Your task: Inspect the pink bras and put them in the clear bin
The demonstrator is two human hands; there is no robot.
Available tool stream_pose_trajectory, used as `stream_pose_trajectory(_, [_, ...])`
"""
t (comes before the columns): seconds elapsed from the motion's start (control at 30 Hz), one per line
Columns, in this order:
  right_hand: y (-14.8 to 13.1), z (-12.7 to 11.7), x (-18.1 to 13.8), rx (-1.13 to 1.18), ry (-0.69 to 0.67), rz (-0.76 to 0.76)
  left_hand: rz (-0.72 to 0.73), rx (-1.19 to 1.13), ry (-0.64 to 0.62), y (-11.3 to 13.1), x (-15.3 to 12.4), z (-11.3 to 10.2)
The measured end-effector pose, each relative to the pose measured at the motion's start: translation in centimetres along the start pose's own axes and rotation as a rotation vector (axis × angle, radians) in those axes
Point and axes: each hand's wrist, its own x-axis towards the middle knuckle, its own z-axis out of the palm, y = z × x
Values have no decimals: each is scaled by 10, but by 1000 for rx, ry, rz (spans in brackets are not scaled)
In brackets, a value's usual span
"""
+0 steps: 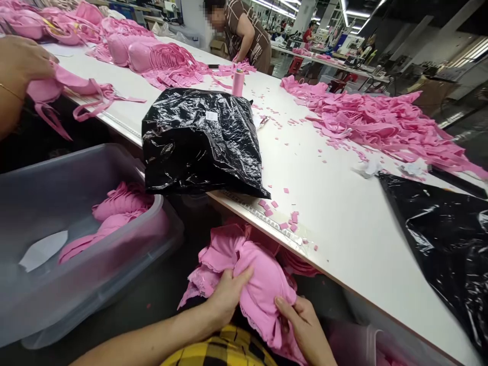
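Below the table's front edge, both my hands hold a pink padded bra (pixel 259 284) in my lap. My left hand (pixel 229 292) lies on its left cup with the fingers curled over the fabric. My right hand (pixel 301 325) pinches the lace edge at the lower right. More pink fabric (pixel 221 249) bunches behind the bra, under the table edge. A yellow and black checked garment (pixel 221 348) shows beneath my arms.
A long white table (pixel 343 213) bears a black plastic bag (pixel 202 142), pink scraps, heaps of pink bras (pixel 373 122) and a pink thread cone (pixel 238 81). A grey bin (pixel 76 234) at left holds pink bras. Another person's hand (pixel 23 63) works at far left; a person (pixel 244 30) bends across the table.
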Motion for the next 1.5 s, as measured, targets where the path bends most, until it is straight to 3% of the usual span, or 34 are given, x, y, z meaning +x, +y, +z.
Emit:
stream_pose_trajectory(0.07, [0,1,1,-31,82,8,45,151,67,-3,0,3])
stream_pose_trajectory(0.13, [1,3,3,-12,180,26,48,209,35,-4,-1,2])
stream_pose_trajectory(0.27, [7,10,5,106,303,72,-49,-128,-161,-3,-4,-1])
stream_pose_trajectory(0.4, [15,18,4,218,243,35,-90,-269,-327,3,-4,2])
stream_pose_trajectory(0.6, [15,24,3,146,218,-7,-60,-159,-106,7,-4,15])
stream_pose_trajectory(0.73, [14,20,1,110,236,-6,-126,-134,-114,5,-6,11])
stream_pose_trajectory(0.9, [16,17,2,194,296,-15,-92,-134,-107,7,-5,9])
stream_pose_trajectory(1.07, [22,14,4,46,203,-81,-67,-39,-87,8,0,11])
stream_pose_trajectory(1.27, [19,10,11,217,144,-143,-46,-90,-36,14,5,-1])
stream_pose_trajectory(1.4, [10,10,11,102,44,-172,17,125,-4,15,12,0])
stream_pose_trajectory(1.5, [10,13,11,148,66,-183,156,310,73,10,15,5])
